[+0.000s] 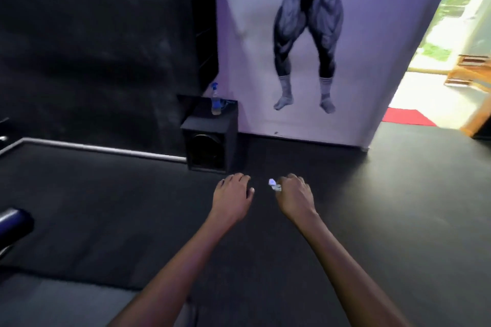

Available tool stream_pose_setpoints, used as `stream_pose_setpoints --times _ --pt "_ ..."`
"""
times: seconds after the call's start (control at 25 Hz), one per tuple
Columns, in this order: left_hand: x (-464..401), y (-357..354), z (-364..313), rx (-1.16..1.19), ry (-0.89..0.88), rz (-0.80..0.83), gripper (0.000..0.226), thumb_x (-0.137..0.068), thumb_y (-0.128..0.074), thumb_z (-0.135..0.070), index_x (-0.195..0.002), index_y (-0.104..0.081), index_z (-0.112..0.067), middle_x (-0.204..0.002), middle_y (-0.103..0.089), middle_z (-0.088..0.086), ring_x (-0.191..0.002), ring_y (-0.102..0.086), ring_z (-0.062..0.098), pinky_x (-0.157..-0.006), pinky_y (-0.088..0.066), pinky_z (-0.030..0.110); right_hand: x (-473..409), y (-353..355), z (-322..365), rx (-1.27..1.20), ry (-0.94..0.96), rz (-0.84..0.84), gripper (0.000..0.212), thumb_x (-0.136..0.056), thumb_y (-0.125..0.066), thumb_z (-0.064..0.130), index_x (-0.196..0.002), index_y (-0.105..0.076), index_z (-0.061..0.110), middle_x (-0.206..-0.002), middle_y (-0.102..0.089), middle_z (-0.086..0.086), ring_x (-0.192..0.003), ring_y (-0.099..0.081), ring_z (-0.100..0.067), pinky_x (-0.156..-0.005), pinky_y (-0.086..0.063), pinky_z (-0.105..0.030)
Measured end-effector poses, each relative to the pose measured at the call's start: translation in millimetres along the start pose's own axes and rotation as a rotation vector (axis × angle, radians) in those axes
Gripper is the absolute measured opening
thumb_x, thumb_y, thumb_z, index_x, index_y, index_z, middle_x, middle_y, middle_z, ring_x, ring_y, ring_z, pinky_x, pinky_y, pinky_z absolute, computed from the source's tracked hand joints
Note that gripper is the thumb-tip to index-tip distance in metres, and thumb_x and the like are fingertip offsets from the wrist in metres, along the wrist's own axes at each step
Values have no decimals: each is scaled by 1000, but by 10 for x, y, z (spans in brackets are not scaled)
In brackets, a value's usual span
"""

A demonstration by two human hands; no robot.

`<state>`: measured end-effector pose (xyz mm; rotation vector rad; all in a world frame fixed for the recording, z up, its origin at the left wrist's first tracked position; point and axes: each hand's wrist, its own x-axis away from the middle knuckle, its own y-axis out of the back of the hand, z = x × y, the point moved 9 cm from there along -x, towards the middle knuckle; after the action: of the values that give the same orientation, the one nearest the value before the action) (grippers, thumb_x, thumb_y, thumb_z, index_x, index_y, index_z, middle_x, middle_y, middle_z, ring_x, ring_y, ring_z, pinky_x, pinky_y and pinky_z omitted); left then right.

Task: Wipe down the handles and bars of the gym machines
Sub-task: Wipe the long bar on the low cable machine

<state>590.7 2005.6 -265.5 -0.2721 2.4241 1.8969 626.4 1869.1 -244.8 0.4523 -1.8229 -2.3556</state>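
Observation:
Both arms reach forward over the dark gym floor. My right hand (293,194) is curled round a small white cloth (274,185), of which only a crumpled end shows past the thumb side. My left hand (233,194) hovers beside it, fingers loosely bent downward and holding nothing. A clear spray bottle with a blue trigger (215,99) stands on a black speaker box (210,141) ahead, against the wall. A dark padded machine handle (13,223) pokes in at the left edge.
A silver metal bar (101,148) runs along the floor on the left toward the speaker box. The lilac wall carries a bodybuilder mural (305,34). An open doorway with a red mat (406,117) lies at the right. The frame is motion-blurred.

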Motion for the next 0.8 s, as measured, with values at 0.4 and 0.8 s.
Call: stream_pose_setpoints --times 0.4,0.8 --pt "-1250 67 1756 -51 520 -147 40 -100 -40 -34 -136 -47 -19 -139 -48 -4 -131 -41 16 -108 -30 30 -2303 -951 1599 -30 549 130 26 -95 -44 20 -112 -61 11 -113 -58 -10 -103 -53 -30 -79 -41 -34" --pt "-1563 564 4311 -83 973 -278 42 -99 -41 -34 -136 -48 -17 -141 -47 -1 -132 -40 17 -109 -28 31 -3529 -1898 4319 -112 979 249 26 -96 -45 26 -108 -63 13 -111 -59 -9 -107 -55 -28 -81 -43 -31"
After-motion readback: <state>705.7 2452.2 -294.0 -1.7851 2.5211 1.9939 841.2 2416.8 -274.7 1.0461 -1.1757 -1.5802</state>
